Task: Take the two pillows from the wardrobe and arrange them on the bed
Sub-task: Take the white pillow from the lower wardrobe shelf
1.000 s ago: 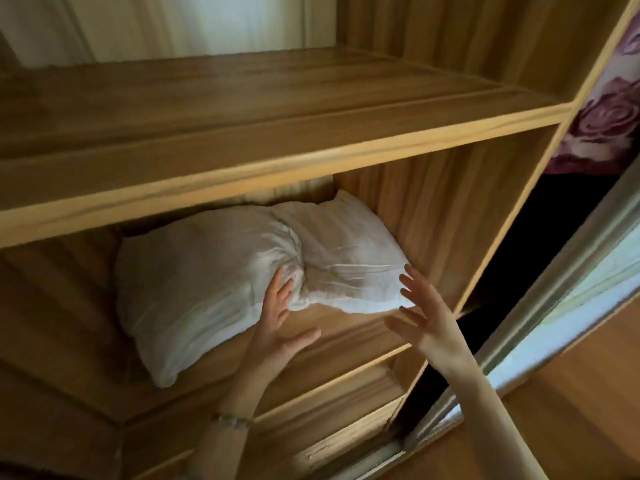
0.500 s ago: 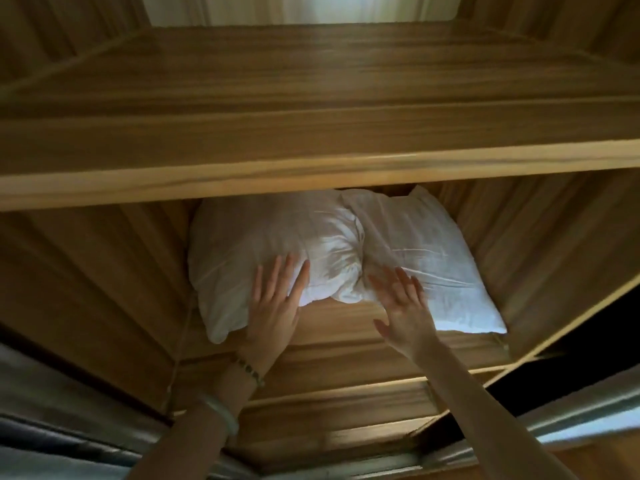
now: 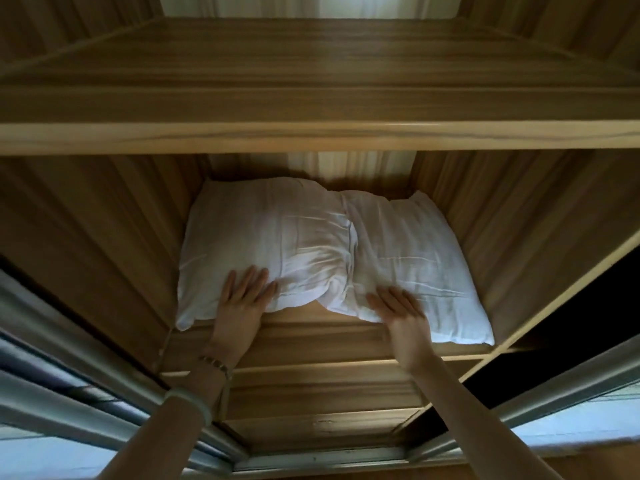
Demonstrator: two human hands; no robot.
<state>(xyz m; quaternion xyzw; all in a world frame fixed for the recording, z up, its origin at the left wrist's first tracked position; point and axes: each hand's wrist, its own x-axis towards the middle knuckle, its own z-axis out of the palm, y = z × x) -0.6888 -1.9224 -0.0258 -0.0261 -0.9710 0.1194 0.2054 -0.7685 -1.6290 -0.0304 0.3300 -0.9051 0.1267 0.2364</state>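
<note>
Two white pillows lie side by side on a wooden wardrobe shelf [image 3: 311,336]. The left pillow [image 3: 263,237] overlaps the right pillow [image 3: 415,258] where they meet in the middle. My left hand [image 3: 242,299] rests flat on the front edge of the left pillow, fingers spread. On the front edge of the right pillow lies my right hand [image 3: 398,311], fingers together and slightly blurred. Neither hand has closed around the fabric. The bed is out of view.
An upper wooden shelf [image 3: 318,136] juts out just above the pillows. Wooden side walls [image 3: 104,244] box in the compartment. Metal sliding-door rails [image 3: 86,403] run along the lower left and right. A dark open wardrobe section [image 3: 588,306] lies to the right.
The view has swung to face the shelf squarely and moved closer. Both hands reached forward from mid-air and now lie on the pillows' front edges.
</note>
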